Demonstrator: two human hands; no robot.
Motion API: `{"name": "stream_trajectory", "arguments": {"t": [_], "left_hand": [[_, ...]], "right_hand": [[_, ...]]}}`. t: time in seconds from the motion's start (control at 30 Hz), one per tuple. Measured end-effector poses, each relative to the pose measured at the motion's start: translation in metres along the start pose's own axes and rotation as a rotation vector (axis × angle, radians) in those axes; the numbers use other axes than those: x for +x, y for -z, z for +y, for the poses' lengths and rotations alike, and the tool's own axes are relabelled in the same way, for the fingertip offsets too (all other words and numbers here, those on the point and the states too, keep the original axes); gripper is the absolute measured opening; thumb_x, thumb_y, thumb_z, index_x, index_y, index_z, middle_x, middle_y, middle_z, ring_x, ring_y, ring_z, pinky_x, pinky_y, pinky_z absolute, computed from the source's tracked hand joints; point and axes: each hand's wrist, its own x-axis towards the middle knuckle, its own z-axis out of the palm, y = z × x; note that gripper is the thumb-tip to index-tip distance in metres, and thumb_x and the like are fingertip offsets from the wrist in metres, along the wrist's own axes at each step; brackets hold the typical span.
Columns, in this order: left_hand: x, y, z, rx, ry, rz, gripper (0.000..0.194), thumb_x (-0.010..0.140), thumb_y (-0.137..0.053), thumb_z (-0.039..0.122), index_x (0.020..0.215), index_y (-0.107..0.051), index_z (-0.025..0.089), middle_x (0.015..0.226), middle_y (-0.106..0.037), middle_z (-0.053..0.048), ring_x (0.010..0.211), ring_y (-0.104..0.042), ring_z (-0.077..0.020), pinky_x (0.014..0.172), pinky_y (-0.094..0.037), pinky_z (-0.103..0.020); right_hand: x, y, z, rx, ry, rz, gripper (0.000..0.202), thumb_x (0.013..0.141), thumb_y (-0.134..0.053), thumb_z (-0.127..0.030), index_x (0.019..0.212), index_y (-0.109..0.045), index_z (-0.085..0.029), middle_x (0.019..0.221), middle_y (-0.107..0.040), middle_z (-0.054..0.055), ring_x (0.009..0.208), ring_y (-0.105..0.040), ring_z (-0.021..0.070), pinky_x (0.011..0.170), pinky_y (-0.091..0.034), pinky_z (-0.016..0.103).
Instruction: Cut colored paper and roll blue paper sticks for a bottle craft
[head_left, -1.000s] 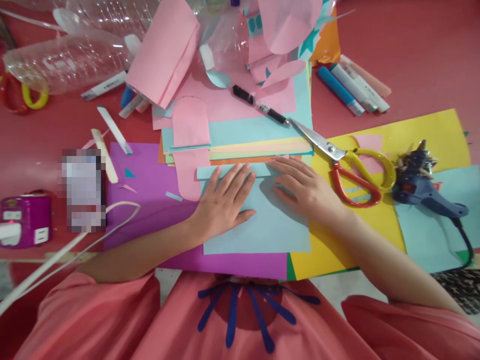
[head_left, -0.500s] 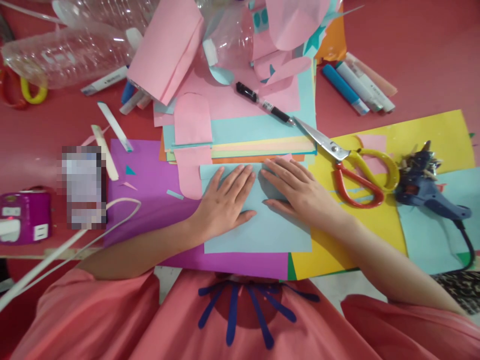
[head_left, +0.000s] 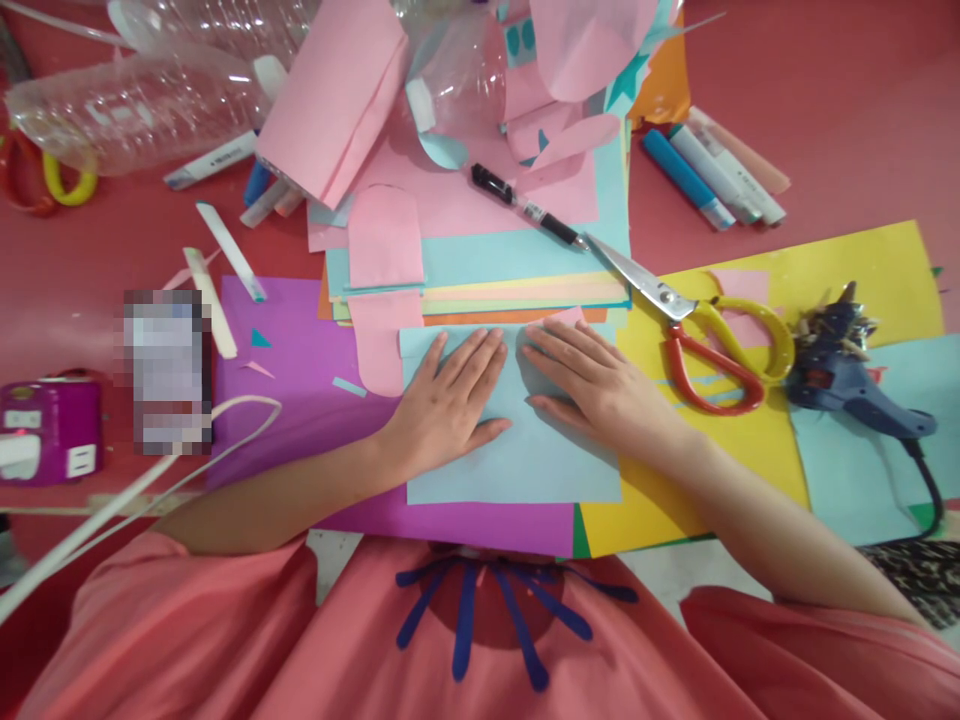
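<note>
A light blue sheet of paper [head_left: 517,475] lies in front of me, over purple paper [head_left: 292,350] and yellow paper [head_left: 652,480]. My left hand [head_left: 450,400] rests flat on its left half, fingers pointing away from me. Across from it, my right hand [head_left: 592,380] presses flat on the upper right part, fingers outstretched. A pink edge [head_left: 566,317] peeks out beyond the right fingertips. Just left of the sheet's top corner is a pink rounded cutout [head_left: 382,340]. Scissors [head_left: 682,310] with red and yellow handles lie right of my right hand.
A glue gun [head_left: 855,385] with a black cord sits at the right. Beyond my hands are a black pen [head_left: 529,205], plastic bottles [head_left: 142,110], a pink-wrapped box shape [head_left: 334,100] and several markers [head_left: 712,175]. A phone [head_left: 169,370] and a purple power adapter [head_left: 52,430] with white cables stand left.
Both hands stay flat on the light blue paper in almost the same place. Only a slight shift of the whole view shows.
</note>
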Motion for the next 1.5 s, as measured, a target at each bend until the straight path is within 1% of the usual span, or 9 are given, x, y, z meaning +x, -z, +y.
{"name": "stream_trajectory", "arguments": {"t": [0.2,0.5,0.67,0.77,0.9,1.03,1.17,1.37,1.5], "left_hand": [[0.001,-0.002,-0.001,-0.005,0.008,0.011,0.070,0.098,-0.033,0.049,0.146,-0.033,-0.002,0.150,-0.040,-0.027,0.144,-0.035,-0.0340,0.118,-0.021,-0.056],[0.002,-0.004,-0.002,0.018,0.023,-0.032,0.075,0.098,-0.028,0.053,0.148,-0.027,-0.003,0.153,-0.035,-0.028,0.146,-0.031,-0.0349,0.117,-0.021,-0.057],[0.003,-0.005,-0.004,0.024,0.008,-0.037,0.079,0.097,-0.028,0.056,0.148,-0.025,-0.004,0.153,-0.033,-0.028,0.147,-0.027,-0.0352,0.117,-0.019,-0.056],[0.003,-0.007,-0.007,0.017,-0.006,-0.012,0.081,0.096,-0.029,0.058,0.148,-0.024,-0.005,0.153,-0.034,-0.029,0.147,-0.027,-0.0359,0.117,-0.018,-0.055],[0.004,-0.008,-0.009,-0.011,-0.015,0.008,0.085,0.095,-0.031,0.060,0.148,-0.023,-0.005,0.153,-0.033,-0.030,0.147,-0.026,-0.0367,0.117,-0.016,-0.056],[0.006,-0.005,-0.010,-0.052,0.004,-0.037,0.087,0.093,-0.036,0.062,0.149,-0.022,-0.003,0.154,-0.031,-0.030,0.148,-0.025,-0.0364,0.118,-0.016,-0.056],[0.006,0.001,-0.010,-0.040,0.031,-0.086,0.088,0.091,-0.043,0.062,0.151,-0.022,0.000,0.154,-0.032,-0.029,0.147,-0.027,-0.0369,0.118,-0.017,-0.059],[-0.002,0.010,-0.004,0.047,0.150,-0.103,0.085,0.093,-0.043,0.056,0.150,-0.024,-0.004,0.155,-0.028,-0.028,0.147,-0.027,-0.0358,0.118,-0.026,-0.050],[-0.004,0.011,0.001,0.083,0.200,-0.117,0.086,0.092,-0.046,0.056,0.149,-0.025,-0.005,0.155,-0.028,-0.030,0.147,-0.027,-0.0378,0.118,-0.027,-0.053]], "right_hand": [[0.000,-0.003,-0.006,-0.029,-0.009,-0.025,0.046,0.099,-0.043,-0.031,0.137,-0.054,-0.009,0.143,-0.055,0.014,0.137,-0.047,0.0258,0.114,-0.041,0.046],[-0.002,-0.006,-0.009,-0.088,-0.003,-0.051,0.049,0.101,-0.037,-0.030,0.142,-0.048,-0.006,0.148,-0.049,0.014,0.139,-0.045,0.0231,0.114,-0.041,0.041],[-0.005,-0.010,-0.008,-0.042,-0.033,-0.094,0.055,0.102,-0.034,-0.030,0.153,-0.028,-0.011,0.154,-0.040,0.012,0.144,-0.037,0.0223,0.117,-0.037,0.043],[-0.006,-0.012,-0.006,-0.017,-0.036,-0.110,0.058,0.102,-0.034,-0.032,0.155,-0.022,-0.012,0.155,-0.036,0.012,0.145,-0.033,0.0220,0.119,-0.034,0.043],[-0.006,-0.011,-0.005,-0.014,-0.023,-0.115,0.057,0.102,-0.033,-0.033,0.154,-0.025,-0.011,0.156,-0.034,0.012,0.146,-0.032,0.0221,0.119,-0.033,0.043],[-0.005,-0.010,-0.005,-0.026,-0.021,-0.115,0.054,0.101,-0.034,-0.033,0.150,-0.035,-0.008,0.155,-0.036,0.014,0.145,-0.033,0.0234,0.118,-0.035,0.043],[-0.005,-0.010,-0.005,0.000,-0.041,-0.128,0.054,0.101,-0.034,-0.032,0.151,-0.033,-0.012,0.156,-0.035,0.012,0.146,-0.031,0.0228,0.119,-0.034,0.045],[-0.005,-0.012,-0.007,-0.008,-0.051,-0.096,0.052,0.101,-0.034,-0.032,0.148,-0.039,-0.009,0.154,-0.038,0.013,0.146,-0.032,0.0224,0.119,-0.034,0.044],[-0.005,-0.012,-0.008,-0.024,-0.051,-0.084,0.051,0.101,-0.035,-0.032,0.145,-0.043,-0.007,0.153,-0.040,0.014,0.144,-0.036,0.0227,0.118,-0.036,0.043]]}}
